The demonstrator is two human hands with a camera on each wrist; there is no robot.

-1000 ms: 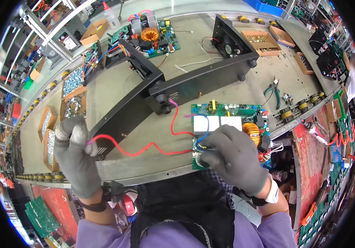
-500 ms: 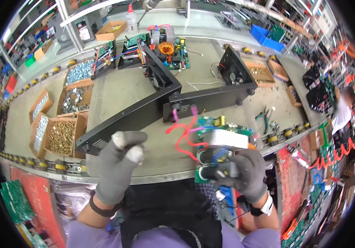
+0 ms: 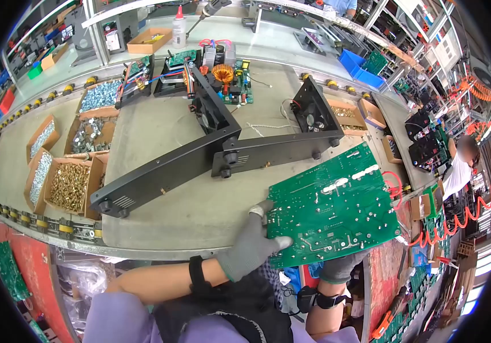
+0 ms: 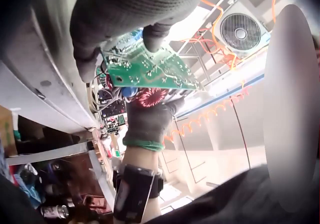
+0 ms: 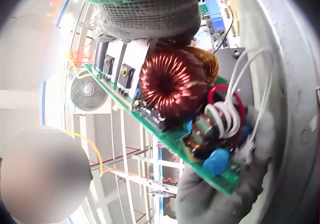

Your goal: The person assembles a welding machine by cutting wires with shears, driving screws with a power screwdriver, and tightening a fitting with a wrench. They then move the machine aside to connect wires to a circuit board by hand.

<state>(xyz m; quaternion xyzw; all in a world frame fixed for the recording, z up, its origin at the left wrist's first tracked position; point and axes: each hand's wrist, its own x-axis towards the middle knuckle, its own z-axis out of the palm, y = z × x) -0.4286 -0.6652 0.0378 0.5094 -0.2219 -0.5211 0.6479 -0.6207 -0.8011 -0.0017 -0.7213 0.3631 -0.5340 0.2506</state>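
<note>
A green circuit board [image 3: 331,211] is held tilted over the front edge of the bench, its soldered underside turned up toward the head camera. My gloved left hand [image 3: 251,246] pinches its left edge, thumb on the soldered face. Beneath the board, my gloved right hand [image 3: 340,268] grips it from the component side, mostly hidden in the head view. In the right wrist view, that hand [image 5: 150,19] lies against the heatsinks [image 5: 125,69] beside a copper coil [image 5: 167,81]. White wires [image 5: 235,104] loop off the board's end, near the left hand's fingers.
Two black metal chassis parts [image 3: 171,166] lie across the bench behind the board. Cardboard boxes of brass fasteners [image 3: 68,184] and silver hardware stand at the left. Another populated board [image 3: 228,86] sits at the back. A coiled red hose [image 3: 457,226] hangs at the right.
The right hand has lifted the board off the bench and flipped it, soldered side up. My left hand has let go of the red wire and moved right to the board's edge.
</note>
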